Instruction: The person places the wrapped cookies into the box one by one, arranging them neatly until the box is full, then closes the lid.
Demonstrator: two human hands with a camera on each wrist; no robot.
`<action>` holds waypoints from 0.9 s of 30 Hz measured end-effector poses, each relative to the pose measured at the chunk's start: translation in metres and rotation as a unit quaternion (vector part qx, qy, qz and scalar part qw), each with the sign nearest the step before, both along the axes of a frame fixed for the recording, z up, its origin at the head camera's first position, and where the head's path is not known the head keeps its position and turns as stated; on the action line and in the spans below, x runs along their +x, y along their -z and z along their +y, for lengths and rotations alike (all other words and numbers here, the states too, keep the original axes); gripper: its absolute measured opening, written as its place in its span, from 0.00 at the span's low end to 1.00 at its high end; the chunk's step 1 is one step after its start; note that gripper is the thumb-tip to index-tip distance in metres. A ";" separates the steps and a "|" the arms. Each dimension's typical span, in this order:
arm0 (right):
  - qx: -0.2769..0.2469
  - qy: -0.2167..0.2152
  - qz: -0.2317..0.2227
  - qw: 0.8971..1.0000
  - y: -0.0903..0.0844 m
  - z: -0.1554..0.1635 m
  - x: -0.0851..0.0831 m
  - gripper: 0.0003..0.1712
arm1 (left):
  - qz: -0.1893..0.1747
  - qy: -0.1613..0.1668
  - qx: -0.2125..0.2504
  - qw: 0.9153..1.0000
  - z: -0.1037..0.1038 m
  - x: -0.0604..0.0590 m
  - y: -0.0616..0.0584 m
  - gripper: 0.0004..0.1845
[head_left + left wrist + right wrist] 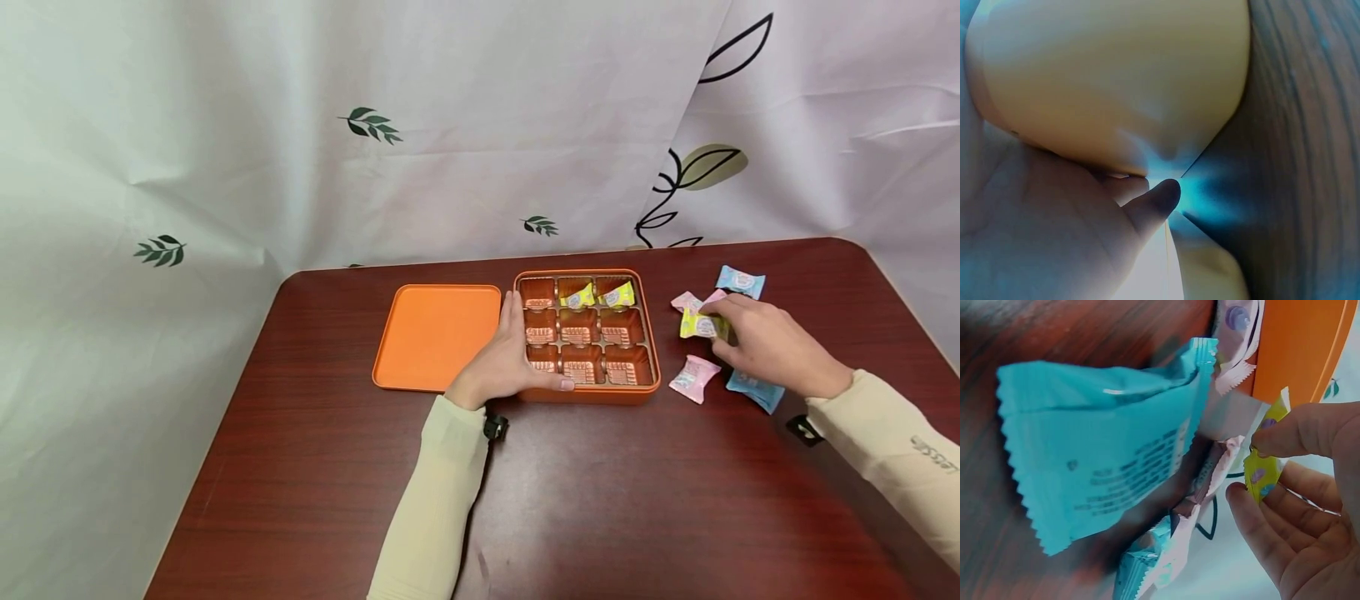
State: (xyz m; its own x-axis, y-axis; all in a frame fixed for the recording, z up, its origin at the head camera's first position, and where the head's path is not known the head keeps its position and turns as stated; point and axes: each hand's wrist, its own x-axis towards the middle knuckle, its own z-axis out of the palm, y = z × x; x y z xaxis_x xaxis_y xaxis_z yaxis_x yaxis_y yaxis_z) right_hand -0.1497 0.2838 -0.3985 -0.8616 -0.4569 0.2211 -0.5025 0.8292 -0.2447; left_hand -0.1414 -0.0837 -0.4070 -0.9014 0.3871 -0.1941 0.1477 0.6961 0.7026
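My left hand [497, 362] rests against an orange box [592, 397] with straight fingers, its fingers along the left side and its thumb over the front edge. Inside, a divided copper-coloured insert [581, 346] has two yellow wrapped candies [617, 294] in its back middle and back right compartments. To the right of the box, my right hand [776, 346] pinches another yellow wrapped candy [1264, 456] between thumb and fingers. Around that hand lie a pink candy [694, 379], a blue candy [741, 282], more pink behind the yellow one, and blue wrappers [1104, 450] partly under the palm.
An orange lid [435, 337] lies flat on the dark red table [585, 500], left of the box. Behind the table hangs a pale curtain [465, 150] with leaf prints.
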 end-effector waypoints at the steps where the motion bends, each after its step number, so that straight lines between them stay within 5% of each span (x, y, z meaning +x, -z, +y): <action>1: -0.002 0.001 0.000 1.000 0.000 -0.001 0.000 0.23 | 0.000 0.000 0.000 1.000 0.000 0.000 0.000 0.82; 27: -0.038 -0.006 0.012 0.999 -0.023 -0.033 -0.005 0.22 | -0.011 -0.001 0.019 1.000 0.000 0.001 0.000 0.80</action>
State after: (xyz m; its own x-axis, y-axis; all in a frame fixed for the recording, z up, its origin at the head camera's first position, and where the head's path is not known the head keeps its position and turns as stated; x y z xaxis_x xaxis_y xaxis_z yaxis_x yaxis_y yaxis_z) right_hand -0.1544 0.2509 -0.3759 -0.8502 -0.4486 0.2754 -0.5189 0.8024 -0.2947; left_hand -0.1403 -0.0836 -0.4071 -0.8979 0.3926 -0.1990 0.1301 0.6687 0.7321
